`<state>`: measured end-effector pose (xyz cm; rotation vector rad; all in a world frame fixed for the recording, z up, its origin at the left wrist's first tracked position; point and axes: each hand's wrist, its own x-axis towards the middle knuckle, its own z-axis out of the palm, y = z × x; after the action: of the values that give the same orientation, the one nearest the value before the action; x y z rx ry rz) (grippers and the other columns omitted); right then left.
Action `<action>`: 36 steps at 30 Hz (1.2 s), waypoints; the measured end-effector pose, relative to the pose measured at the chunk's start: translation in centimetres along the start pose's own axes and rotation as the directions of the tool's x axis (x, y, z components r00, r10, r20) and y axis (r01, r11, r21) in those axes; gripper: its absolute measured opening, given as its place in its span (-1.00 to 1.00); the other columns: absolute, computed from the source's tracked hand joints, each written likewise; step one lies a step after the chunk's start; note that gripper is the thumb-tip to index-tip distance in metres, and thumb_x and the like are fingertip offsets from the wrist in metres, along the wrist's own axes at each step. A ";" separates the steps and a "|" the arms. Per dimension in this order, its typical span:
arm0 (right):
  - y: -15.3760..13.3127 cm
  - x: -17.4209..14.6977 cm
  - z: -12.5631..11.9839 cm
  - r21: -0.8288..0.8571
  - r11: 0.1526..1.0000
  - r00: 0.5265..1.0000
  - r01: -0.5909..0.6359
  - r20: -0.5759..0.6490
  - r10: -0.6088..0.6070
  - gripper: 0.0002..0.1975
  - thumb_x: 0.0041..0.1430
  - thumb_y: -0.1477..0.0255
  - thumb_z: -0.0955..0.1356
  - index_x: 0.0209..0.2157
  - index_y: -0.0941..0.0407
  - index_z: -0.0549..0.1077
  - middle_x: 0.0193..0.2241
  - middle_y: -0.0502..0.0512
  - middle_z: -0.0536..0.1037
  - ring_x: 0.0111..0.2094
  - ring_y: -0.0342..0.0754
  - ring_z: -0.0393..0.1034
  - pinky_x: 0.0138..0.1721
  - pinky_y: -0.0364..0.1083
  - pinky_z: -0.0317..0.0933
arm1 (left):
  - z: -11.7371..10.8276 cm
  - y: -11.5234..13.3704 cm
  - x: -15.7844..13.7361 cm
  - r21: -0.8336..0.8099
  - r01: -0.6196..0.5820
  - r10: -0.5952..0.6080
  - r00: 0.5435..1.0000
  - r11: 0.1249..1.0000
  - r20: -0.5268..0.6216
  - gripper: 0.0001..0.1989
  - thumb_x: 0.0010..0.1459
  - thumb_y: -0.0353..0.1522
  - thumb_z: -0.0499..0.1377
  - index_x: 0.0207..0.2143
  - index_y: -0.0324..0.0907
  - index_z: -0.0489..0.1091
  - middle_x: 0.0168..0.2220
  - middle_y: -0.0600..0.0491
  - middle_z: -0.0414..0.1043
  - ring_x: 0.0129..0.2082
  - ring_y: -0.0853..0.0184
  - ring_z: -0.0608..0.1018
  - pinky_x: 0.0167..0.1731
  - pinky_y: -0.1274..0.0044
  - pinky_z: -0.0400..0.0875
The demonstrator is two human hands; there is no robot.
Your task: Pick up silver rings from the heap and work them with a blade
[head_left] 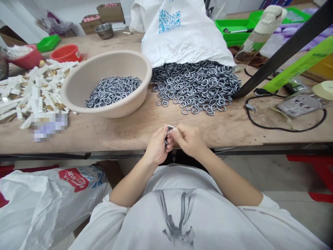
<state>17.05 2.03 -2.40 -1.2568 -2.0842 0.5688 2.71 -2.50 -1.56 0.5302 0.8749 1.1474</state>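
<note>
My left hand (157, 145) is closed around a few grey metal rings (166, 140), held just over the table's front edge. Against its fingertips, my right hand (191, 139) is curled and slightly blurred; a small whitish piece shows where the two hands meet, too indistinct to name. Beyond my hands lies a heap of loose grey metal rings (194, 88), spilling from the mouth of a white sack (187, 41). To its left, a beige basin (71, 93) contains more of the same rings (114, 91).
White strips (33, 92) are piled at the left, by a red bowl (65, 53). On the right, a black post (281, 52) slants up beside a green bar (301, 64), a black cable (286, 130) and a labelled bottle (299, 105). A plastic bag (33, 208) sits below at left.
</note>
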 end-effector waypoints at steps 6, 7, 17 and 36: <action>3.4 4.4 -1.5 -0.426 0.849 0.943 -0.313 -0.036 0.330 -0.67 0.33 0.15 0.29 -0.20 0.11 0.53 -0.25 0.23 0.62 -0.27 0.11 0.45 -0.32 -0.06 0.07 | -0.9 0.3 -0.3 0.061 -0.023 0.021 0.999 0.998 0.035 -0.50 0.00 -0.01 0.37 -0.49 -0.21 0.25 -0.60 0.19 0.28 -0.72 0.57 0.27 -0.75 0.70 0.09; 3.6 5.0 -1.5 -0.476 0.827 0.941 -0.300 -0.007 0.337 -0.69 0.31 0.18 0.32 -0.14 0.10 0.53 -0.18 0.26 0.62 -0.22 0.15 0.47 -0.28 -0.04 0.11 | -1.2 0.5 -0.2 0.070 -0.041 0.039 0.999 0.997 0.022 -0.53 0.00 -0.04 0.38 -0.44 -0.22 0.31 -0.57 0.16 0.34 -0.71 0.56 0.30 -0.74 0.70 0.12; 0.6 3.0 -0.2 0.507 0.830 0.972 -0.232 0.099 0.212 -0.64 0.23 0.08 0.36 -0.38 0.10 0.44 -0.48 0.02 0.49 -0.42 -0.07 0.38 -0.36 -0.09 0.23 | -1.4 0.9 0.9 -0.066 0.012 -0.018 0.995 0.998 -0.093 -0.62 0.11 -0.08 0.28 -0.35 -0.25 0.41 -0.44 0.06 0.44 -0.61 0.49 0.45 -0.76 0.68 0.16; -2.0 -1.4 -1.2 0.156 0.971 0.983 0.182 0.006 -0.185 -0.51 0.39 0.08 0.19 -0.52 0.10 0.36 -0.57 0.02 0.42 -0.51 -0.13 0.27 -0.45 -0.11 0.00 | -0.6 0.2 0.1 -0.010 -0.110 0.110 0.993 0.994 0.045 -0.48 0.04 0.03 0.32 -0.48 -0.17 0.20 -0.61 0.20 0.25 -0.73 0.54 0.28 -0.77 0.68 0.05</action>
<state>17.11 -0.08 -0.64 -0.9625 -2.1014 0.6467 2.14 -2.37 -1.79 0.6018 0.8100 1.2339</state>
